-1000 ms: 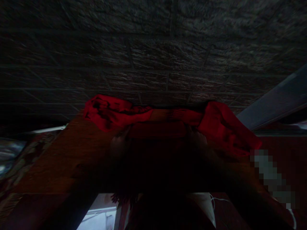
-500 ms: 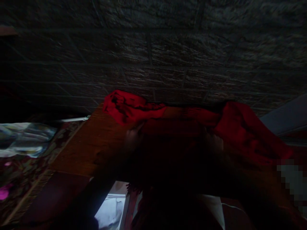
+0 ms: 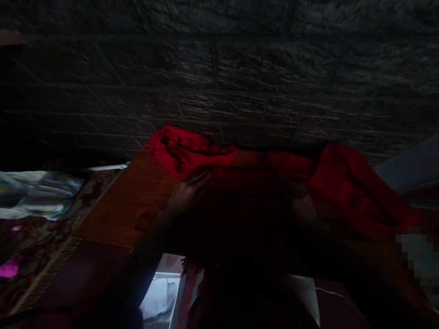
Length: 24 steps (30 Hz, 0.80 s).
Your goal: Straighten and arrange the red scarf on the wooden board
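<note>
A red cloth garment [image 3: 240,179] lies across the wooden table [image 3: 120,201], its middle part spread flat in deep shadow. My left hand [image 3: 188,191] rests on the left edge of that flat part with its fingers stretched out; a ring shows on one finger. On the opposite edge lies my right hand [image 3: 297,194], fingers extended flat over the fabric, though dimly lit. Beyond the left hand sits a bunched part of red cloth [image 3: 185,148]. Another loose red part [image 3: 356,187] spreads to the right of my right hand. The cloth nearest my body is lost in darkness.
A stone-block wall [image 3: 219,68] rises directly behind the table. To the left, a shiny crumpled plastic sheet [image 3: 37,194] and a pink item [image 3: 12,267] lie on a patterned carpet [image 3: 68,201]. A white box-like object [image 3: 159,297] is below the table's near edge.
Both hands have gone from gripping the cloth's side edges to lying flatter on it with fingers stretched inward. The red cloth has hardly shifted.
</note>
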Each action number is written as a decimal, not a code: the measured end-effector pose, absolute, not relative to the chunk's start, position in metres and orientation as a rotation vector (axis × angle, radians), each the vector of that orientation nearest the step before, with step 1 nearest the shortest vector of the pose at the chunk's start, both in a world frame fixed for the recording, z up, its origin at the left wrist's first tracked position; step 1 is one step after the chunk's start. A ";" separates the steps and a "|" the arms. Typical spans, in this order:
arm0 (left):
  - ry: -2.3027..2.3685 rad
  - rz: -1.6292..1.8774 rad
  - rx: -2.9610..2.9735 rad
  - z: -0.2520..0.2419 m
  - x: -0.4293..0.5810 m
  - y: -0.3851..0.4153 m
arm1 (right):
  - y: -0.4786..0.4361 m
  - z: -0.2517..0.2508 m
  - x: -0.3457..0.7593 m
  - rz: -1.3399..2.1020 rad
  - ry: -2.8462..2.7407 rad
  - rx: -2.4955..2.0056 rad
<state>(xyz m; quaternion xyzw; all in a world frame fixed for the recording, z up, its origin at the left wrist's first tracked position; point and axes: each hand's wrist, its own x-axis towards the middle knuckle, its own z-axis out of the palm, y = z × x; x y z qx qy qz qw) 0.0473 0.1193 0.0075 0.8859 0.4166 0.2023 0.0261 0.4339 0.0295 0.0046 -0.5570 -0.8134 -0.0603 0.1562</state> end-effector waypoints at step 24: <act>0.716 0.938 3.103 0.004 0.076 0.123 | 0.065 0.001 0.427 -0.264 -2.536 -1.031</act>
